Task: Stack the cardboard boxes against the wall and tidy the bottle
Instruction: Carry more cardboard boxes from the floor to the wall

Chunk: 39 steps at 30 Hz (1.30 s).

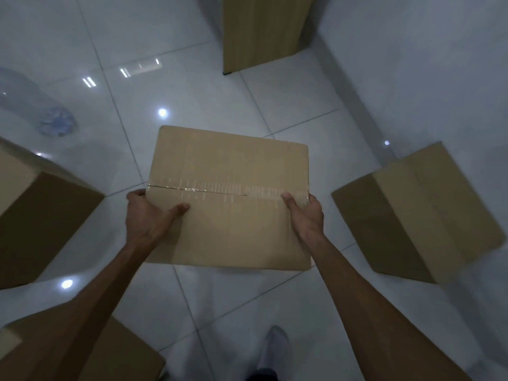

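I hold a taped cardboard box out in front of me over the white tiled floor, one hand at each side. My left hand clasps the left edge, thumb laid across the top face near the tape seam, fingers out of sight round the side. My right hand grips the right edge the same way, thumb on top by the end of the tape, fingers wrapped over the side.

Three more boxes stand on the floor around me: one on my left, one at the lower left partly hidden behind my left forearm, and one tilted on my right, near the foot of the pale wall.

The clear plastic bottle lies on its side on the tiles at the far left, blurred, just beyond the left box and well apart from the one I carry.

A wooden panel stands upright ahead, close to the wall. My shoe shows on the tiles below the carried box.
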Motion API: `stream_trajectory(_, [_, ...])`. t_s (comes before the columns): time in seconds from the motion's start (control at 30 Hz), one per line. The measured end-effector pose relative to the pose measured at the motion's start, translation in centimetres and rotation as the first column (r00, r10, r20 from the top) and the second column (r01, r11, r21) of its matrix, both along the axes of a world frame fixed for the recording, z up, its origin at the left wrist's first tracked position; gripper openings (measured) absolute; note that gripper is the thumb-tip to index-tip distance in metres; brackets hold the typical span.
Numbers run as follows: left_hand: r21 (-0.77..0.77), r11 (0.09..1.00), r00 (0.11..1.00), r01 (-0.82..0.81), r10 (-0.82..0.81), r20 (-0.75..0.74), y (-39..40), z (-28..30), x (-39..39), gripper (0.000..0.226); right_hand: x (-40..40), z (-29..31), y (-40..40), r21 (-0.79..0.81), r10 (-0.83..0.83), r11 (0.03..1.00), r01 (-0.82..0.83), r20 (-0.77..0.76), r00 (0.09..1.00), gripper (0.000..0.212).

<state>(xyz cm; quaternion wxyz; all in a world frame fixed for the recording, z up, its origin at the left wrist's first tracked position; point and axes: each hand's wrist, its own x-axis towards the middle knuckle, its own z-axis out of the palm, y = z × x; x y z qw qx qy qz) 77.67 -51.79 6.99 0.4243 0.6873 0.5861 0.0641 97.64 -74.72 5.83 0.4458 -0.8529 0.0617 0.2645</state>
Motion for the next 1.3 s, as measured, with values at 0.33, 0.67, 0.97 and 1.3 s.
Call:
stream_trajectory(0.33, [-0.022, 0.978, 0.975, 0.208, -0.206, 0.087, 4.2, 6.2, 16.5, 0.101, 11.9, 7.2, 0.7, 0.046, -0.213, 0.977, 0.21, 0.086, 0.973, 0.057])
stream_trajectory(0.67, [0.01, 0.903, 0.898, 0.429, -0.428, 0.098, 8.6, 6.5, 32.5, 0.1, 21.3, 7.3, 2.4, 0.04, -0.396, 0.918, 0.395, 0.144, 0.907, 0.061])
stream_trajectory(0.97, [-0.039, 0.809, 0.81, 0.587, -0.586, 0.024, 10.3, 0.9, 47.9, 0.106, 30.5, 0.2, 2.5, 0.061, -0.552, 0.834, 0.548, 0.094, 0.829, 0.062])
stream_trajectory(1.3, [-0.069, 0.684, 0.687, 0.727, -0.725, 0.047, 9.1, -8.2, 61.1, 0.101, 37.2, -7.9, 1.2, -0.025, -0.687, 0.725, 0.688, 0.042, 0.726, 0.067])
